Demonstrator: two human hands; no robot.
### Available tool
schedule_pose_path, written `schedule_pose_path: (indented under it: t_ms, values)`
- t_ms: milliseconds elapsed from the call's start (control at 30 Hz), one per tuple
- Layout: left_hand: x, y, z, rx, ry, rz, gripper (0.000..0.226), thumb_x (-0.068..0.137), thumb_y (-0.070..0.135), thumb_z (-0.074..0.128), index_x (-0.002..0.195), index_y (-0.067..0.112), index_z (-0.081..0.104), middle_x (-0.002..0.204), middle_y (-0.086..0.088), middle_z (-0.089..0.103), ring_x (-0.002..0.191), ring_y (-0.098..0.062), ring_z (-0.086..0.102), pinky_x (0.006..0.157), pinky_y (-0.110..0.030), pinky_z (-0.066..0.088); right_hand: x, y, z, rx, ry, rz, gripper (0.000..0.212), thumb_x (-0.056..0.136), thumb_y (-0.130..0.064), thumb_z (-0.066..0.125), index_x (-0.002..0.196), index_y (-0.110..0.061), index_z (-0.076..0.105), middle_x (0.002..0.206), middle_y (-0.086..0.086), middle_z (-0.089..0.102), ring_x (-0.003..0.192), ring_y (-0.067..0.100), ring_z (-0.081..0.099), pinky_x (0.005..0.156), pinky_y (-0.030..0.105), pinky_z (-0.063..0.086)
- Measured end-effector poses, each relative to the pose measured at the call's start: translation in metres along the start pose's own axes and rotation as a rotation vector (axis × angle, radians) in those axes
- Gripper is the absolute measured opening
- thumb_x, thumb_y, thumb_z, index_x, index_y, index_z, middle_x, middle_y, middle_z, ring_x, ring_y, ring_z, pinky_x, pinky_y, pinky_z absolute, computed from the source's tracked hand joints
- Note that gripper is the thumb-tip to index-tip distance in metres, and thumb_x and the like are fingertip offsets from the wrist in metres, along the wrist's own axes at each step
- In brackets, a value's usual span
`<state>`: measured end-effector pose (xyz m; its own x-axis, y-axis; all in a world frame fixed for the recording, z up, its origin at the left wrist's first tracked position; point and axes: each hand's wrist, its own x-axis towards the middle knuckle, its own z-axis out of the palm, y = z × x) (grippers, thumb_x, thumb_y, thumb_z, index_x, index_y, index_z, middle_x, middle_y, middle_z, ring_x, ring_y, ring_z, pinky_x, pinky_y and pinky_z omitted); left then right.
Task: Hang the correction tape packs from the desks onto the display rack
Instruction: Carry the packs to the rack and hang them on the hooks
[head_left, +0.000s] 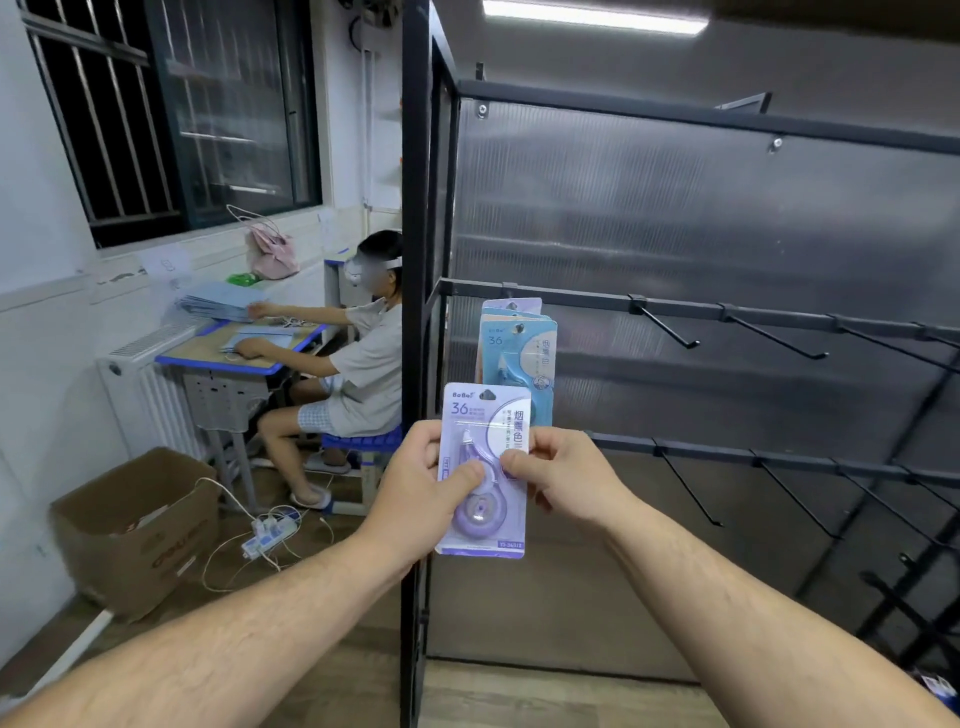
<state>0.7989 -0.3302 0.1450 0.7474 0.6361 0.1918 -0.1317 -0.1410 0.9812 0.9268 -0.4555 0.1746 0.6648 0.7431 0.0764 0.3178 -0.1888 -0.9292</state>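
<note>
Now, grip: left hand (423, 483) and right hand (558, 475) both pinch the purple correction tape pack (485, 415), thumbs on its front
pack: upright, in front of the display rack (415, 208)
hung packs (519, 353): on the rack's upper rail, just above the held pack
desk (218, 358): left of the rack

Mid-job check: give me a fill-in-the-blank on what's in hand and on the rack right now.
1. The left hand and right hand together hold a ____ correction tape pack.
2. The front hanging pack on the display rack is ____.
3. The held pack's large printed number is ____.
Missing words: purple; blue; 36.
</note>
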Motion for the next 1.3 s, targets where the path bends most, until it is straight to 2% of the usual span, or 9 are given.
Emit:
schedule_pose_path:
  t_ms: [133, 200, 300, 433, 600, 767, 967, 1167, 1300]
  values:
    - [0.008, 0.002, -0.003, 0.428, -0.053, 0.205, 0.057, 0.092, 0.029, 0.073, 0.142, 0.041, 0.048, 0.133, 0.015, 0.062, 0.122, -0.003, 0.06, 0.1, -0.034, 0.052, 0.005, -0.009, -0.014, -0.009, 0.113, -0.04, 0.021, 0.095, -0.01, 0.07, 0.074, -0.012, 0.065, 0.057, -0.013, 0.06, 0.044, -0.001, 0.047, 0.047, 0.013, 0.038]
    - [0.009, 0.003, -0.006, 0.632, -0.06, 0.262, 0.077, 0.093, 0.037, 0.068, 0.159, 0.029, 0.03, 0.157, 0.01, 0.038, 0.145, -0.008, 0.036, 0.119, -0.034, 0.034, 0.01, -0.016, -0.021, -0.007, 0.177, -0.068, 0.022, 0.095, -0.01, 0.07, 0.073, -0.014, 0.064, 0.054, -0.015, 0.059, 0.044, -0.001, 0.046, 0.047, 0.015, 0.038]
    - [0.006, 0.006, -0.01, 0.748, -0.07, 0.292, 0.08, 0.091, 0.049, 0.061, 0.16, 0.027, 0.027, 0.164, 0.009, 0.024, 0.153, -0.009, 0.018, 0.124, -0.028, 0.018, 0.02, -0.027, -0.029, 0.012, 0.251, -0.076, 0.023, 0.095, -0.013, 0.071, 0.073, -0.015, 0.063, 0.062, -0.009, 0.063, 0.048, 0.004, 0.049, 0.047, 0.016, 0.04]
    - [0.003, 0.004, -0.016, 0.767, -0.088, 0.312, 0.065, 0.093, 0.041, 0.063, 0.154, 0.03, 0.041, 0.162, 0.01, 0.029, 0.15, -0.007, 0.018, 0.119, -0.022, 0.016, 0.034, -0.032, -0.034, 0.004, 0.262, -0.02, 0.028, 0.095, -0.017, 0.07, 0.07, -0.015, 0.057, 0.069, 0.0, 0.064, 0.049, 0.01, 0.048, 0.042, 0.017, 0.035]
    - [0.003, -0.001, -0.022, 0.768, -0.061, 0.323, 0.056, 0.094, 0.032, 0.068, 0.147, 0.028, 0.05, 0.158, 0.01, 0.036, 0.147, -0.008, 0.024, 0.116, -0.019, 0.015, 0.053, -0.025, -0.029, -0.066, 0.311, 0.082, 0.032, 0.091, -0.023, 0.073, 0.071, -0.014, 0.049, 0.07, 0.005, 0.062, 0.056, 0.018, 0.048, 0.052, 0.027, 0.035]
    - [0.004, -0.005, -0.025, 0.779, -0.073, 0.286, 0.052, 0.094, 0.034, 0.066, 0.144, 0.031, 0.051, 0.157, 0.012, 0.037, 0.147, -0.006, 0.026, 0.119, -0.022, 0.019, 0.067, -0.027, -0.022, -0.119, 0.417, 0.166, 0.034, 0.076, -0.03, 0.078, 0.065, -0.019, 0.048, 0.066, 0.001, 0.064, 0.06, 0.025, 0.058, 0.063, 0.041, 0.051]
    - [0.012, -0.008, -0.027, 0.758, -0.048, 0.21, 0.05, 0.093, 0.036, 0.068, 0.141, 0.033, 0.054, 0.159, 0.011, 0.035, 0.148, -0.008, 0.025, 0.115, -0.02, 0.017, 0.078, -0.029, -0.02, -0.353, 0.496, 0.197, 0.033, 0.082, -0.033, 0.065, 0.057, -0.015, 0.054, 0.064, 0.001, 0.063, 0.062, 0.025, 0.056, 0.054, 0.027, 0.039]
    - [0.016, -0.008, -0.027, 0.763, -0.003, 0.143, 0.051, 0.091, 0.038, 0.071, 0.139, 0.032, 0.057, 0.16, 0.006, 0.036, 0.15, -0.013, 0.027, 0.119, -0.026, 0.021, 0.068, 0.002, -0.01, -0.296, 0.29, 0.181, 0.036, 0.077, -0.04, 0.06, 0.05, -0.019, 0.051, 0.049, -0.003, 0.052, 0.057, 0.028, 0.056, 0.071, 0.045, 0.061]
    - [0.01, -0.004, -0.019, 0.737, 0.023, 0.099, 0.051, 0.09, 0.038, 0.071, 0.139, 0.032, 0.057, 0.16, 0.006, 0.036, 0.15, -0.013, 0.03, 0.123, -0.032, 0.023, 0.052, 0.012, -0.003, -0.273, 0.164, 0.132, 0.028, 0.084, -0.036, 0.067, 0.059, -0.024, 0.068, 0.057, -0.011, 0.063, 0.074, 0.025, 0.07, 0.077, 0.042, 0.06]
